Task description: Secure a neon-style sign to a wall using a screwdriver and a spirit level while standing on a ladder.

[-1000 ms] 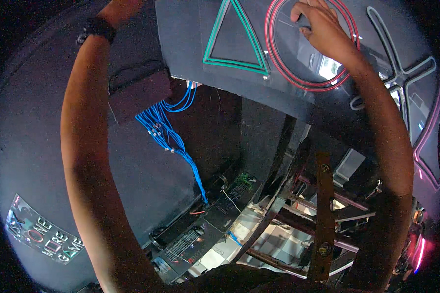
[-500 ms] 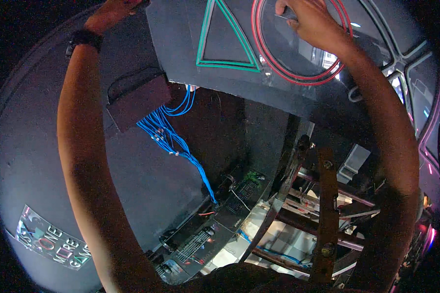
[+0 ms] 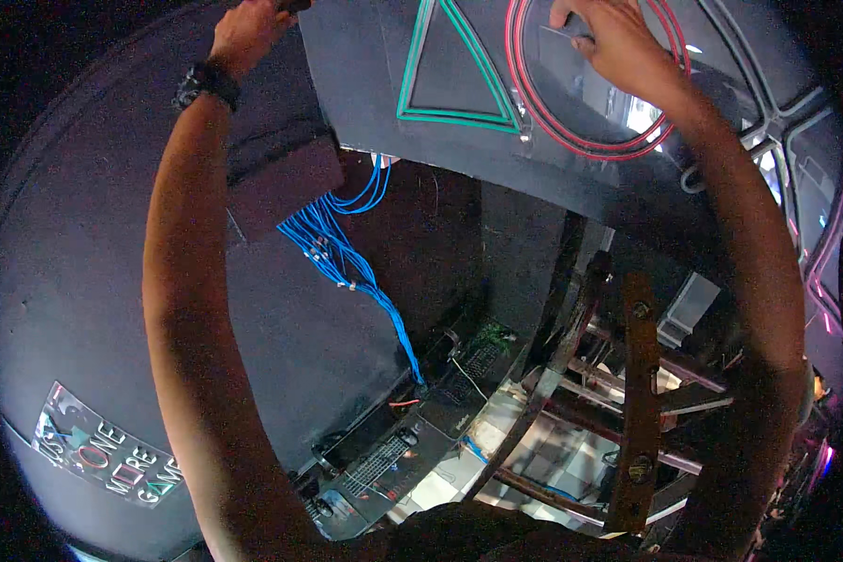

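Red ring [image 3: 598,152] curves around the right hand's grip [image 3: 618,45].

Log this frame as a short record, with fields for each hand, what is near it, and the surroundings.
Left hand: raised at top edge, dark thing at its fingertips; grip unclear
Left wrist: black watch
Right hand: fingers curled, over the red ring in view; contact unclear
Panel: dark, bears ring and green triangle
Below: blue cables by dark box; keyboard
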A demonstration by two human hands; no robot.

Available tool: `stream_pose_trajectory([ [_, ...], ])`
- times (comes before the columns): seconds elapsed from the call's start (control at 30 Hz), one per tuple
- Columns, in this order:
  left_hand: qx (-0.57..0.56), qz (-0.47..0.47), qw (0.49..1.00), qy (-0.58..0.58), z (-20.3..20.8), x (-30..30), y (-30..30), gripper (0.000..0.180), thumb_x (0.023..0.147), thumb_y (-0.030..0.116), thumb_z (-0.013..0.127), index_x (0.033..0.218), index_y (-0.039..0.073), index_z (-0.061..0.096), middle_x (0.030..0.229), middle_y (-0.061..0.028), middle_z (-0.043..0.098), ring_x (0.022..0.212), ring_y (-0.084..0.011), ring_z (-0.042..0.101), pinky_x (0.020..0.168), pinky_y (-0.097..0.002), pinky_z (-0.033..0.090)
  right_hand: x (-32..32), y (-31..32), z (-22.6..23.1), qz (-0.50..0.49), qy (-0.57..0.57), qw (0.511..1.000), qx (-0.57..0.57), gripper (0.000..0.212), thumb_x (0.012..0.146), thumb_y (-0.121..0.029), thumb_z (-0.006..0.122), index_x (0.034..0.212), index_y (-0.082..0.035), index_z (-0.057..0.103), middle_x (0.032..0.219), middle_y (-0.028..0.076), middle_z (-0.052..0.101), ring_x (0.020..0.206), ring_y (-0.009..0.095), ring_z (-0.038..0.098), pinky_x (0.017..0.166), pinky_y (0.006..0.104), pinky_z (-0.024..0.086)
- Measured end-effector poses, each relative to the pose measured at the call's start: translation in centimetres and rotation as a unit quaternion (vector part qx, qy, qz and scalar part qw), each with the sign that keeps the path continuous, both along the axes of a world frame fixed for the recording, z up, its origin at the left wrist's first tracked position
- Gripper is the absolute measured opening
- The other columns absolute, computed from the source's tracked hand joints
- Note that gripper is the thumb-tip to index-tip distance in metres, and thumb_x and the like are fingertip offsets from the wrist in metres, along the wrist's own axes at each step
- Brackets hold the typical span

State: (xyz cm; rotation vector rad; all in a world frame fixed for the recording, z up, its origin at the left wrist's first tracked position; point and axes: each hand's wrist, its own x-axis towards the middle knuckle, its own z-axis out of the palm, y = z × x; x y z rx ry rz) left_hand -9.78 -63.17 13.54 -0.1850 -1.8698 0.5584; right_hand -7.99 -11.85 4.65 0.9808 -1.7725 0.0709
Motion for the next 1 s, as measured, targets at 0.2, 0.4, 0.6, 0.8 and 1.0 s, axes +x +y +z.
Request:
stream_pose_trajectory([
  [0.2, 0.072, 0.093, 0.988, -0.099, -0.8, 1.6, 4.8, 0.05, 0.105, 0.046, 0.051, 0.149, 0.022, 0.048, 0.117, -0.0164, 0.073, 0.1, -0.0391, 0.072, 0.082, -0.0506, 0.058, 0.9, 0.0, -0.3, 0.003, -0.01, 1.0, 0.001, 0.023, 0.074, 0.005, 0.067, 0.095, -0.006, 0.064, 0.109, 0.016, 0.056, 0.11, 0.037, 0.054, 0.094, 0.0476, 0.041],
  [0.4, 0.037, 0.163, 0.982, -0.09, 0.7, 1.2, 4.3, 0.045, 0.106, 0.045, 0.05, 0.143, 0.02, 0.052, 0.115, -0.0168, 0.073, 0.101, -0.0397, 0.072, 0.082, -0.0534, 0.059, 0.2, 0.1, -0.5, 0.005, 0.001, 1.0, 0.003, 0.022, 0.075, 0.005, 0.066, 0.094, -0.006, 0.064, 0.109, 0.015, 0.056, 0.109, 0.035, 0.053, 0.093, 0.0468, 0.041],
  [0.6, -0.018, 0.173, 0.982, -0.07, 1.1, 0.6, 3.8, 0.041, 0.105, 0.044, 0.053, 0.138, 0.02, 0.056, 0.113, -0.0175, 0.074, 0.101, -0.0408, 0.071, 0.083, -0.0558, 0.059, 0.4, 0.0, 0.0, -0.001, -0.005, 1.0, 0.01, 0.022, 0.075, 0.005, 0.066, 0.093, -0.006, 0.064, 0.107, 0.014, 0.056, 0.109, 0.035, 0.053, 0.093, 0.0468, 0.04],
  [0.8, -0.088, -0.027, 0.996, -0.003, 1.1, 0.1, 3.1, 0.047, 0.102, 0.049, 0.057, 0.135, 0.016, 0.058, 0.105, -0.0216, 0.075, 0.096, -0.0447, 0.072, 0.082, -0.0593, 0.058, -2.1, -0.2, -0.1, 0.412, 0.103, 0.904, 0.046, 0.023, 0.074, 0.006, 0.067, 0.092, -0.007, 0.064, 0.107, 0.013, 0.057, 0.109, 0.035, 0.053, 0.094, 0.0467, 0.04],
  [1.0, 0.03, 0.146, 0.988, -0.043, 2.1, -0.2, 5.2, 0.062, 0.104, 0.061, 0.043, 0.11, 0.006, 0.069, 0.102, -0.0273, 0.073, 0.096, -0.047, 0.071, 0.081, -0.0606, 0.057, 0.3, 0.2, -0.5, 0.011, 0.004, 1.0, 0.008, 0.023, 0.074, 0.004, 0.068, 0.093, -0.007, 0.064, 0.108, 0.012, 0.057, 0.109, 0.034, 0.054, 0.093, 0.0459, 0.04],
])
